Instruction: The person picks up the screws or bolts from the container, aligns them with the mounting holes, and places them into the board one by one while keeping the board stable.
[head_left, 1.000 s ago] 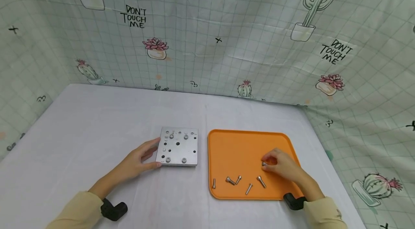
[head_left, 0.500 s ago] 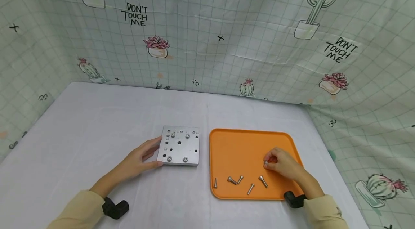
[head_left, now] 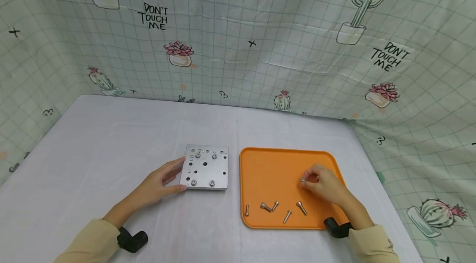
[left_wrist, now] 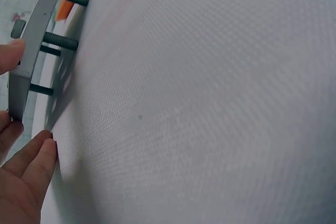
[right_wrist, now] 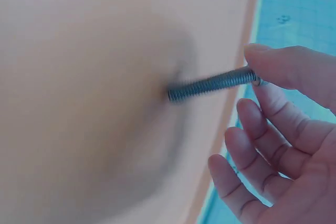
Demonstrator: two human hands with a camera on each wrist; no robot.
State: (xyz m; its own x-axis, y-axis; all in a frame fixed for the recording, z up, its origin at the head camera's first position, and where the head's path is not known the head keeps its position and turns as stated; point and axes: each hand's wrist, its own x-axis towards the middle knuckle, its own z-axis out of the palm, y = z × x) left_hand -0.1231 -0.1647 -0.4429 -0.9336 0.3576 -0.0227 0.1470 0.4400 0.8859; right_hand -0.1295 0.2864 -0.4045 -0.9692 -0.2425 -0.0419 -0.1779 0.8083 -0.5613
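My left hand [head_left: 160,183] grips the left side of a square metal plate [head_left: 213,170] with holes and several socket-head bolts standing in it. In the left wrist view the plate [left_wrist: 32,51] sits raised above the cloth, threaded bolt shanks [left_wrist: 62,40] jutting from its underside. Over the orange tray [head_left: 267,168], my right hand [head_left: 329,187] pinches a bolt [right_wrist: 210,85] by its head between thumb and index finger. Its threaded shank points down toward the tray, the other fingers loosely bent. Only the bolt's head [head_left: 303,180] shows in the head view.
Several loose bolts lie in the front part of the tray, among them one bolt [head_left: 301,208] near my right hand. White cloth [head_left: 148,130] covers the table, and a patterned curtain [head_left: 230,39] rises behind it.
My right hand has lifted slightly and turned, so the pinched bolt's head now faces up. My left hand keeps its hold on the plate.
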